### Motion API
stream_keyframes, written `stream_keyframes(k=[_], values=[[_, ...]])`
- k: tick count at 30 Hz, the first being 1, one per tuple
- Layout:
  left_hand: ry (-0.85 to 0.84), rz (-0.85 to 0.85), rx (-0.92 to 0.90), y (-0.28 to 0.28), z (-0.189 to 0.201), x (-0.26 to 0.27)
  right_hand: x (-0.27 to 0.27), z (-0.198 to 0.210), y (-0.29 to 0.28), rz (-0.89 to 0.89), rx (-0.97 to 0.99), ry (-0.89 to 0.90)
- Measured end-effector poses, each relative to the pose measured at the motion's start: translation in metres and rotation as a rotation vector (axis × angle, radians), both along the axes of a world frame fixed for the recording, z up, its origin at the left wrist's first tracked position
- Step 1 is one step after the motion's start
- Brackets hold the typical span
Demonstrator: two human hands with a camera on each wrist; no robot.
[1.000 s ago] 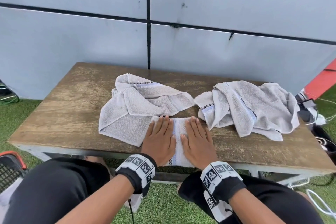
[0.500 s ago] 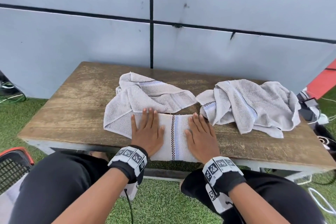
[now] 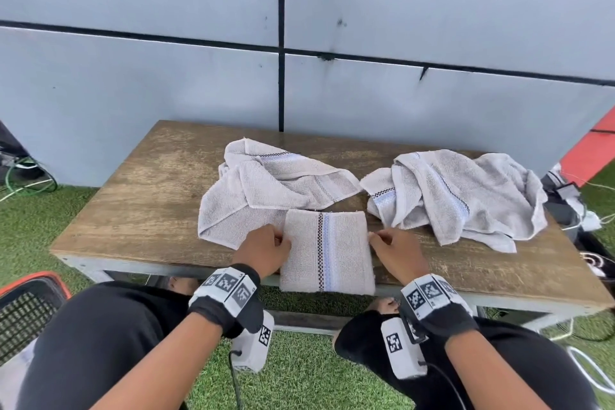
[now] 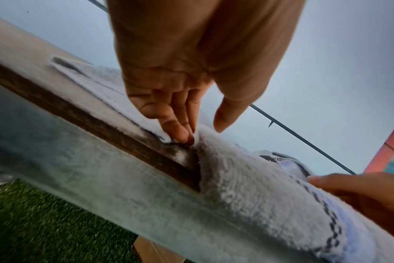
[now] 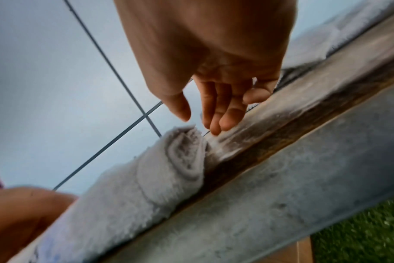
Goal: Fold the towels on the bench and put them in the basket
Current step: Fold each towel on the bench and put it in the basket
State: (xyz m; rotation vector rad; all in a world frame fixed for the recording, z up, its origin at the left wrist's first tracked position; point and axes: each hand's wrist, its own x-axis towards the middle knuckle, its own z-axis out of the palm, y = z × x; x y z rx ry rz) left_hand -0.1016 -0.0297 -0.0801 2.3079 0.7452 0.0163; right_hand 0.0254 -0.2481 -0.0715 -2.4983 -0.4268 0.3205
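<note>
Between both hands [image 3: 266, 251] [image 3: 396, 253] — folded towel [image 3: 327, 253], overhanging bench [image 3: 133, 210] edge.

Left hand [image 3: 264, 251] sits at the left edge of the folded towel [image 3: 327, 255], fingers [image 4: 178, 132] bent down beside that edge, thumb raised above it. Right hand [image 3: 396, 251] sits at the towel's right edge, fingers [image 5: 223, 115] extended downward, thumb apart, gripping nothing.

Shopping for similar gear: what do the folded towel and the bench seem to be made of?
Folded towel: looks like looped terry, probably cotton; fuzzy matte pile, woven checkered and blue stripes. Bench: worn, streaky brown wood top, matte; grey frame underneath looks like painted metal, uncertain.
</note>
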Motion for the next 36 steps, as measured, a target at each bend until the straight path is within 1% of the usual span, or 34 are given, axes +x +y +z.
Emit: stream_keyframes(k=[3, 7, 10, 13, 16, 18, 20, 24, 26, 27, 29, 31, 33, 36], values=[[0.030, -0.029, -0.031, 0.002, -0.001, 0.001, -0.001, 0.002, 0.005, 0.023, 0.060, 0.099], [0.072, -0.047, -0.041, 0.000, 0.001, 0.002, -0.006, 0.004, 0.011, 0.019, 0.106, 0.111], [0.099, -0.070, -0.053, -0.002, 0.002, 0.004, -0.007, 0.003, 0.012, 0.028, 0.149, 0.160], [0.110, -0.113, -0.073, -0.004, 0.004, 0.005, -0.005, 0.002, 0.013, 0.042, 0.110, 0.182], [0.090, -0.103, -0.116, -0.007, 0.008, 0.005, -0.006, 0.002, 0.015, 0.036, 0.087, 0.201], [0.048, -0.069, -0.206, -0.009, 0.011, 0.004, -0.008, 0.005, 0.016, 0.025, 0.110, 0.211], [-0.036, 0.011, -0.377, -0.012, 0.015, 0.003, -0.007, 0.008, 0.018, -0.007, 0.183, 0.246], [-0.215, 0.239, -0.762, -0.016, 0.017, 0.004, -0.003, 0.008, 0.017, -0.102, 0.392, 0.416], [-0.259, 0.318, -0.893, -0.014, 0.017, 0.004, -0.002, 0.008, 0.016, -0.169, 0.508, 0.544], [-0.258, 0.318, -0.935, -0.013, 0.017, 0.004, -0.002, 0.010, 0.015, -0.200, 0.564, 0.631], [-0.248, 0.271, -0.964, -0.013, 0.020, 0.001, -0.004, 0.017, 0.012, -0.237, 0.613, 0.809], [-0.243, 0.228, -0.949, -0.013, 0.021, -0.002, -0.007, 0.022, 0.008, -0.231, 0.605, 0.907], [-0.252, 0.204, -0.946, -0.015, 0.026, -0.009, -0.011, 0.025, 0.003, -0.214, 0.615, 0.931], [-0.290, 0.223, -0.947, -0.019, 0.031, -0.020, -0.019, 0.033, -0.001, -0.185, 0.640, 0.894]])
